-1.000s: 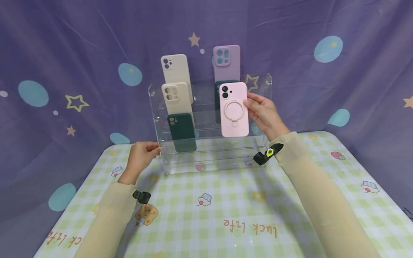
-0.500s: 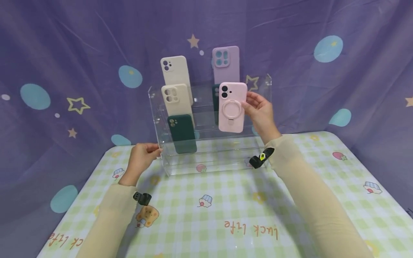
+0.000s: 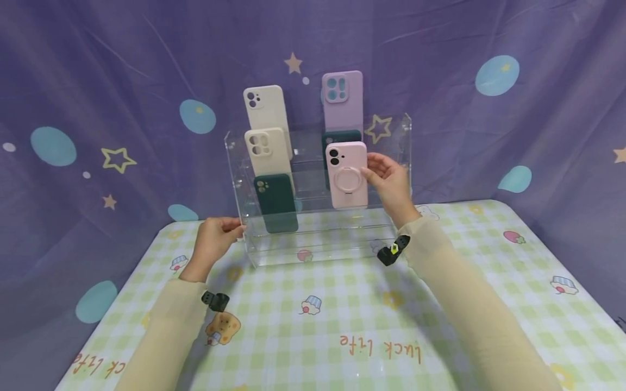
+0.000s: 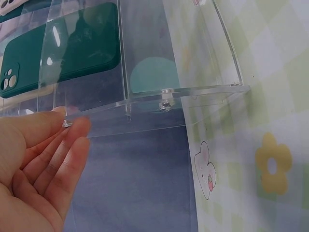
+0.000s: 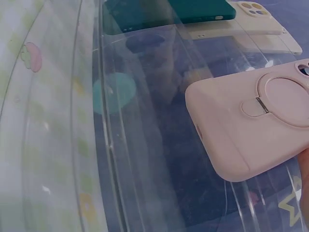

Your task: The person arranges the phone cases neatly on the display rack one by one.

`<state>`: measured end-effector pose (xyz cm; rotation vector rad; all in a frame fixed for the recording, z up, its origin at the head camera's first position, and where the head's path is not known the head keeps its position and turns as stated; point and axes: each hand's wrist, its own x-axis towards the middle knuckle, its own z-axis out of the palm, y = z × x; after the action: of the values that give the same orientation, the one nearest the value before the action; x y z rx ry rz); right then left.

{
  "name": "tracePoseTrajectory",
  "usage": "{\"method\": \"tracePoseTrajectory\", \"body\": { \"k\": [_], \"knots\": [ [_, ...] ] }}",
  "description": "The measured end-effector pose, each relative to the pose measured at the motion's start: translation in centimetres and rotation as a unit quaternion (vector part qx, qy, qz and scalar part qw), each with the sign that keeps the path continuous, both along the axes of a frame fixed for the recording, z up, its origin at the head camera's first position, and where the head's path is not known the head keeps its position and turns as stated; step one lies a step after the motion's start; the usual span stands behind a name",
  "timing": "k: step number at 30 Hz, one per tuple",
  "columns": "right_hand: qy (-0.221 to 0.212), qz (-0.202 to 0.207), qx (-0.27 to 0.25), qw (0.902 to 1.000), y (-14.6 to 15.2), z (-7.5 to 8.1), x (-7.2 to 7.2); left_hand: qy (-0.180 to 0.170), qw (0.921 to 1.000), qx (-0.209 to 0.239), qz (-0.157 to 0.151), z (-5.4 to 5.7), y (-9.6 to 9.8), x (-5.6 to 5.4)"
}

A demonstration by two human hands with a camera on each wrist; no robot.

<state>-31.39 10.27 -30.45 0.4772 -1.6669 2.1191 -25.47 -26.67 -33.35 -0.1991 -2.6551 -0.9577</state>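
Observation:
My right hand [image 3: 393, 184] pinches the right edge of a pink phone case [image 3: 348, 194] with a ring on its back. The case is upright in front of the right side of a clear acrylic rack [image 3: 323, 255]; its lower end is above the lowest tier. My left hand [image 3: 215, 239] pinches the rack's left side panel between thumb and fingers, also seen in the left wrist view [image 4: 43, 164]. On the rack's left stand a white case [image 3: 268, 108], a cream case [image 3: 274, 160] and a dark green case [image 3: 277, 203]. On the right, a purple case [image 3: 344, 111] stands above another dark green case [image 3: 348, 135], partly hidden by the pink one.
The rack stands on a table with a green checked cloth [image 3: 274, 347]. Close behind it hangs a purple curtain [image 3: 146, 70] with stars and blue ovals. Black wrist cameras sit on both sleeves.
My right hand has brought the pink case slightly left, then lowered it, uncovering more of the dark green case behind. The left hand stays at the rack's side.

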Motion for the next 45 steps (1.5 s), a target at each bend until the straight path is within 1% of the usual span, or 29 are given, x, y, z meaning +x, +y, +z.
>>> {"method": "tracePoseTrajectory", "body": {
  "k": [7,14,23,28,35,40,45],
  "knots": [
    [-0.005,-0.012,-0.005,0.9999,-0.2,-0.5,0.0,0.000,1.0000,-0.001,0.001,0.1,0.1,0.0],
    [-0.049,-0.049,-0.007,0.9976,-0.6,-0.4,0.5,0.005,1.0000,0.002,-0.002,0.0,0.0,-0.1],
    [-0.080,-0.092,0.025,0.9922,-0.8,-0.1,1.2,0.010,0.9999,0.000,-0.004,-0.1,-0.1,-0.1],
    [-0.109,-0.113,0.055,0.9860,-0.7,-0.2,1.5,0.012,0.9999,-0.004,-0.001,-0.1,-0.1,-0.1],
    [-0.154,-0.096,0.081,0.9801,-0.4,-0.2,1.6,0.008,1.0000,-0.003,0.002,-0.1,0.0,-0.1],
    [-0.164,-0.099,0.126,0.9733,0.1,-0.2,1.6,0.012,0.9999,-0.006,0.002,-0.1,0.0,-0.2],
    [-0.177,-0.089,0.143,0.9698,0.4,-0.1,1.7,0.015,0.9999,-0.004,0.000,-0.1,0.0,0.0]
  ]
}}
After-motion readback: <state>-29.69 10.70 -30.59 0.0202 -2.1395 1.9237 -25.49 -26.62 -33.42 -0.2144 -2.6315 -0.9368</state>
